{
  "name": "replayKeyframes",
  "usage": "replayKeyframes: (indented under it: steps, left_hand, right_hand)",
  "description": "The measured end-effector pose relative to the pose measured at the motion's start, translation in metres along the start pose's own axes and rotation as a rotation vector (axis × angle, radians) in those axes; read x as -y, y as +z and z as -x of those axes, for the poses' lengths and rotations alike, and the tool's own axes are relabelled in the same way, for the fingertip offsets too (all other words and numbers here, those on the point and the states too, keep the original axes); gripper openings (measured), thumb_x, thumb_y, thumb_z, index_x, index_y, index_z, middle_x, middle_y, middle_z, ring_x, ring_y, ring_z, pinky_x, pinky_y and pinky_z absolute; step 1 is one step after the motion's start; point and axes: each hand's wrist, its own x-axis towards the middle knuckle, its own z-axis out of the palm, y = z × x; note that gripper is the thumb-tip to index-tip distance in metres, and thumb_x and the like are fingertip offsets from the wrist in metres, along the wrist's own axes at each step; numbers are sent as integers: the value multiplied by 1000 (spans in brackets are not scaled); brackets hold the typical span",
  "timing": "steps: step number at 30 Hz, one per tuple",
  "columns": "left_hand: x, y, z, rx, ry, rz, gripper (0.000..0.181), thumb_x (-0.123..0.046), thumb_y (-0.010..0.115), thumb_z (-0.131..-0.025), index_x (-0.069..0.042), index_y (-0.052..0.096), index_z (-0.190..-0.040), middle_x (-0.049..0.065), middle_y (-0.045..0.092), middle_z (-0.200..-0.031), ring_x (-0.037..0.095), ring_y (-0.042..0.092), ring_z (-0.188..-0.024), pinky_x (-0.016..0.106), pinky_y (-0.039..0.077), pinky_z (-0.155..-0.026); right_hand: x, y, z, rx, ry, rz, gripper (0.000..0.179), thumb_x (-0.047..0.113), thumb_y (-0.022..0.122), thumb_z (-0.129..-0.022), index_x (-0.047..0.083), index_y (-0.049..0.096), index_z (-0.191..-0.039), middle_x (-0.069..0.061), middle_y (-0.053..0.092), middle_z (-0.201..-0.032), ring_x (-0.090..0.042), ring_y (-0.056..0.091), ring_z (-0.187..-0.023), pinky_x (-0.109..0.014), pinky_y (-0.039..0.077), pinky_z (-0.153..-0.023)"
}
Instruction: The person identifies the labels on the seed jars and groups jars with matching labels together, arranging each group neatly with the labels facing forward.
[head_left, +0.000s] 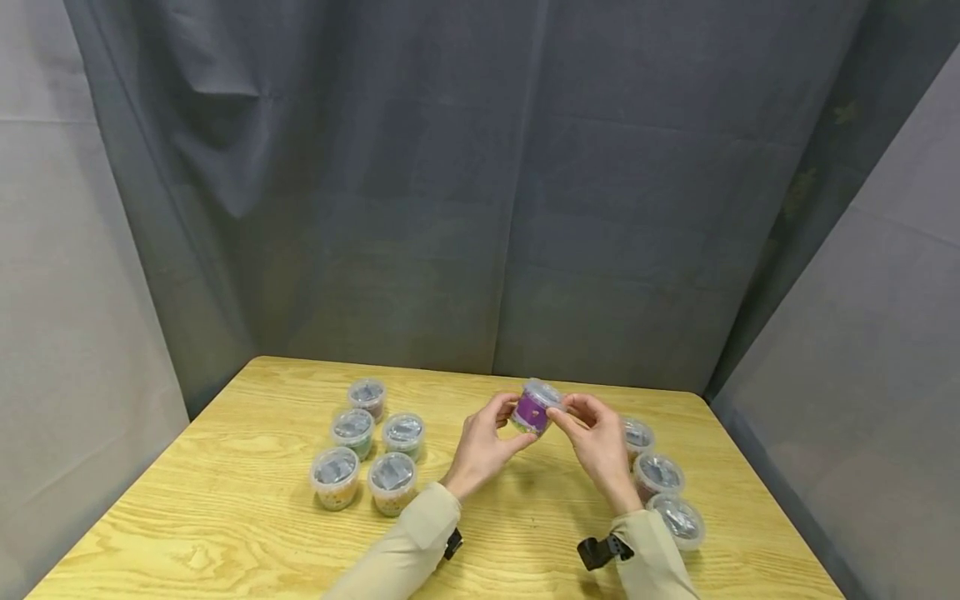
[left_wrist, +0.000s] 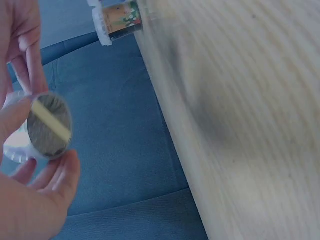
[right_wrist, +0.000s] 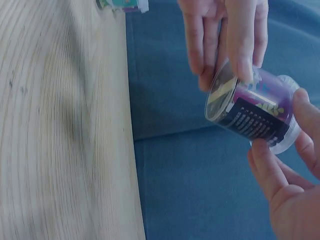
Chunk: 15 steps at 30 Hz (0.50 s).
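Observation:
Both hands hold a small clear plastic tub [head_left: 532, 414] with a purple label and a translucent lid, raised above the table and tilted. The left hand [head_left: 483, 450] grips it from the left, thumb low near its base. From the right, the right hand [head_left: 600, 442] pinches it near the lid. In the left wrist view the tub's clear bottom [left_wrist: 49, 125] faces the camera. A dark panel of small white print [right_wrist: 255, 122] shows on its side in the right wrist view, where the right hand's fingers [right_wrist: 270, 172] are at the lid end.
Several similar lidded tubs [head_left: 335, 477] stand grouped on the left of the wooden table [head_left: 517, 525]. On the right, three more tubs [head_left: 658, 475] stand in a row, partly behind the right hand and sleeve. A dark curtain [head_left: 487, 208] hangs behind the table's far edge.

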Motion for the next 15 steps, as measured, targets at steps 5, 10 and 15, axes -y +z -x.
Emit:
replayKeyframes:
  steps: [5,10,15]
  left_hand:
    - [6,4,3,-23,-27,-24,56,-20,81,-81,-11,55,-129,10,67,-123,21,66,-111,36,53,-98]
    - [6,1,1,-30,-22,72,53,-17,81,-81,-8,55,-126,11,68,-119,22,65,-110,34,53,-99]
    - [6,-1,1,-21,-54,155,52,-17,80,-82,-10,55,-127,12,68,-121,22,64,-114,33,52,-100]
  right_hand:
    - [4,7,5,-2,63,-37,36,38,80,-81,10,69,-101,-9,72,-108,-21,68,-105,-18,53,-76]
    - [5,11,2,22,99,-101,41,39,80,-81,8,68,-105,-10,71,-109,-18,67,-101,-19,52,-77]
    - [5,9,0,101,120,-178,41,34,77,-86,6,64,-112,-13,67,-117,-11,67,-101,-22,52,-83]
